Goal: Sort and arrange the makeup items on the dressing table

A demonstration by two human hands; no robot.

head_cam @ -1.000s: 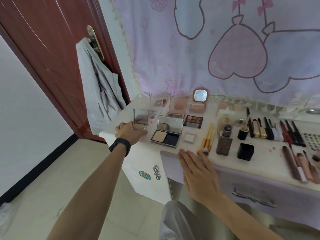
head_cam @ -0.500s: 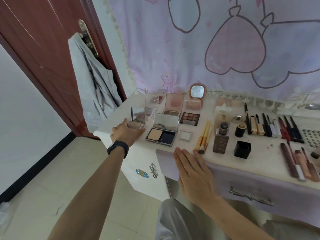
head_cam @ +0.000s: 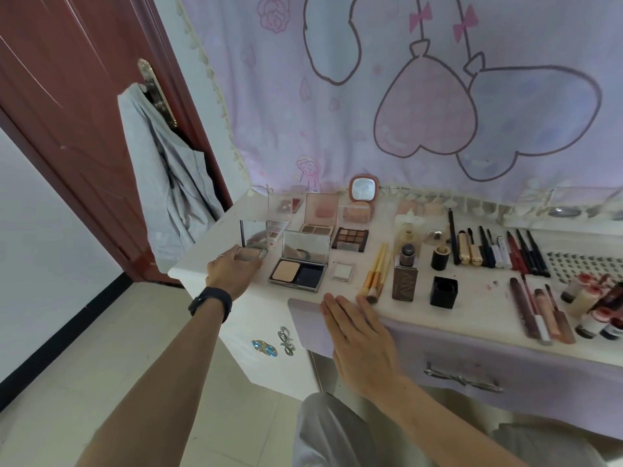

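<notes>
Although the left fingers [head_cam: 221, 260] lie where they lay a second ago, curled round the near left corner of the small powder compact [head_cam: 252, 253] with the thumb along its front edge, nothing about that compact has visibly shifted. Its lid stands upright and its base sits flat on the desk [head_cam: 478, 298], just left of the larger compact [head_cam: 298, 274], as before. Outward from there, the left hand [head_cam: 229, 274] keeps its place at the desk's left end. The right hand [head_cam: 360, 338] stays flat on the front edge, its fingers [head_cam: 340, 311] straight and together, holding nothing, their tips just short of the brushes [head_cam: 376, 274]. Only the view has swung a little. I judge that the placing of this compact is being trimmed rather than begun. With the palettes [head_cam: 349, 238] grouped at the left and the pencils and tubes [head_cam: 499, 251] lined up to the right, the sorting looks far along, and the left hand would next need to let go.
</notes>
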